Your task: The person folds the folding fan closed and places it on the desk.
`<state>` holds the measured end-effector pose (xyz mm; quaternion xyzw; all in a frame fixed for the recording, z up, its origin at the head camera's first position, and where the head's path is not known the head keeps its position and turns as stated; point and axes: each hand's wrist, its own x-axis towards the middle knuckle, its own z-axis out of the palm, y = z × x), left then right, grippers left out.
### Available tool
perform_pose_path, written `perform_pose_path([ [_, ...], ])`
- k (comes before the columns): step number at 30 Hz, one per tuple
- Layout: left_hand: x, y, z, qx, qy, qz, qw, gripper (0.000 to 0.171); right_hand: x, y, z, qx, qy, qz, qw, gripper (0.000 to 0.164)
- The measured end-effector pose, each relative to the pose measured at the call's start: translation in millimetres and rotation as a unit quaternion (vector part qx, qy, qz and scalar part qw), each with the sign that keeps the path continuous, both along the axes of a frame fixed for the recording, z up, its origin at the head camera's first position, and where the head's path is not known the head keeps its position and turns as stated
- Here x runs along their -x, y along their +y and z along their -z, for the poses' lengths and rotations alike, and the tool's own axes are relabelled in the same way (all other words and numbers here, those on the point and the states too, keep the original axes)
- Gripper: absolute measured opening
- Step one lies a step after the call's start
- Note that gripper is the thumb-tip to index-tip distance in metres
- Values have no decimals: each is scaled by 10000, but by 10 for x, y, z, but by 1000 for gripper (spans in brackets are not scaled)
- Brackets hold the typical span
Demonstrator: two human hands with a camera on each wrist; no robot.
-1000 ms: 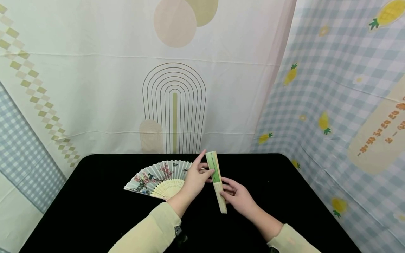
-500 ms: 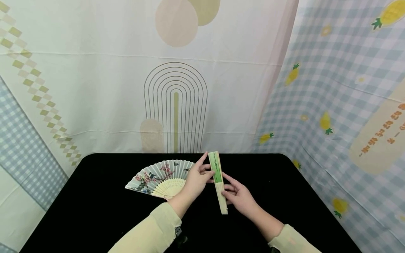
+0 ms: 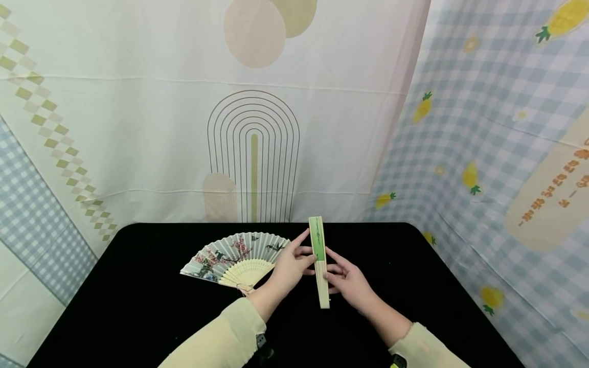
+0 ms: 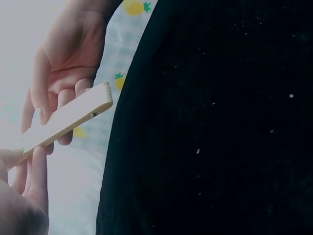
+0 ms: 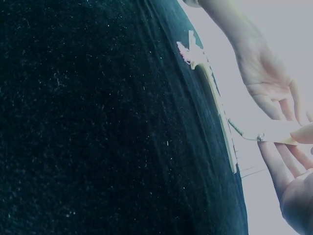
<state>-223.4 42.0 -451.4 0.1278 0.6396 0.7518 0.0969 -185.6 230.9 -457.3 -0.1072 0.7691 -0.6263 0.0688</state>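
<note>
Both hands hold a folded hand fan (image 3: 319, 263), with green leaf at its upper part and pale wooden ribs below. It stands nearly upright over the table, its top leaning slightly left. From the left side, my left hand (image 3: 291, 268) pinches the green part between thumb and fingers. My right hand (image 3: 350, 285) grips the wooden part lower down on the right. In the left wrist view, the fan's ribbed end (image 4: 93, 105) shows a small metal rivet. A spread fan (image 3: 239, 258) with painted blossoms and birds lies beyond my left forearm, partly covered by that hand.
The black-covered table (image 3: 147, 317) has rounded far corners. A white patterned curtain (image 3: 152, 153) hangs behind it, and a blue checked cloth with pineapples (image 3: 497, 153) hangs along the right side.
The folded fan has turned more upright, its narrow side now facing the head camera more. My left hand has shifted slightly right and nearer, uncovering more of the spread fan.
</note>
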Motion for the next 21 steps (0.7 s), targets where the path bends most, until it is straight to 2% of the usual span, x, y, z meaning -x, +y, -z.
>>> perform_pose_path([
  [12,5,47,80,-50,49,-39,10000,68,27,33,20,30,-91,-15,10000,67],
  [21,55,72,117,38,-127,-229,9997,68,49,33,26,235,-270,96,9993,62],
])
